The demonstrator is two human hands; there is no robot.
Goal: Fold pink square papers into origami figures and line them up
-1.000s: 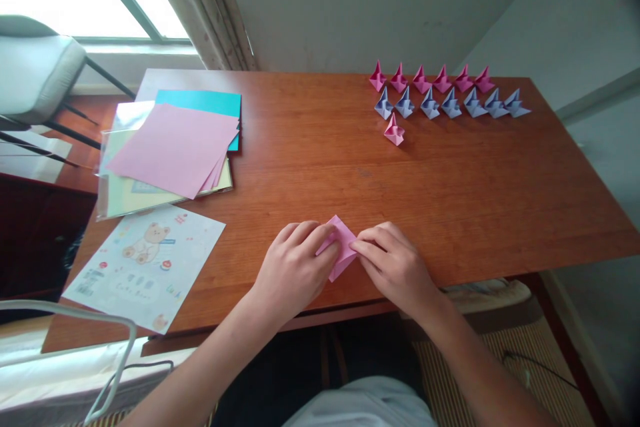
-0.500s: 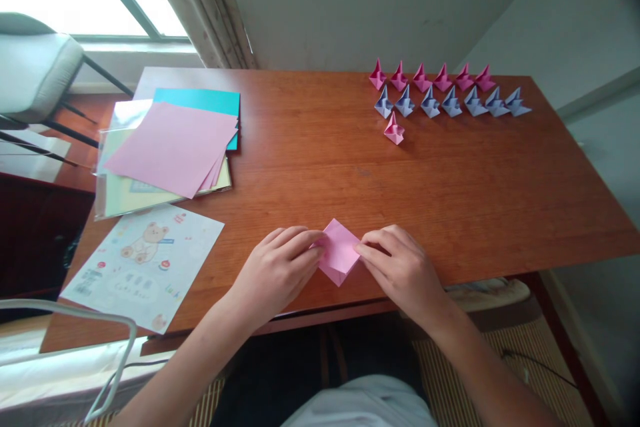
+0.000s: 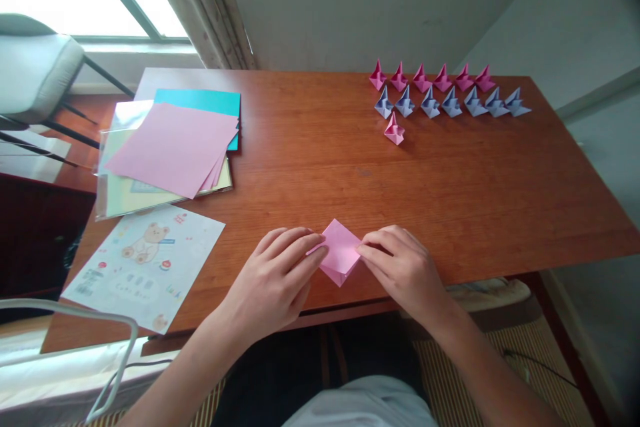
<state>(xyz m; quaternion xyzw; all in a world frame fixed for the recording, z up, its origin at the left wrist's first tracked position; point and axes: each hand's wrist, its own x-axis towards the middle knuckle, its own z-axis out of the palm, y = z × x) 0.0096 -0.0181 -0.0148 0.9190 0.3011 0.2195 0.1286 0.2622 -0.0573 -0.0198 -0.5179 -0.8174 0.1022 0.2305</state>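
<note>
A small folded square of pink origami paper lies near the front edge of the table, turned like a diamond with one corner towards me. My left hand grips its left corner, thumb and fingers closed together there. At the opposite corner, my right hand pinches the paper between thumb and fingertips. Crease lines show near the bottom corner. The paper's underside is hidden. Farther off stands a finished-looking light pink folded figure, in front of a row of pale blue folded figures.
Dark pink folded figures line the back edge of the wooden table. On the left lie pink sheets over a turquoise sheet and plastic packets, plus a bear-printed sheet. A white curved bar crosses the lower left.
My left hand has shifted slightly, its fingers reaching a little farther over the paper's left corner. My right hand and the paper stay almost in place.
</note>
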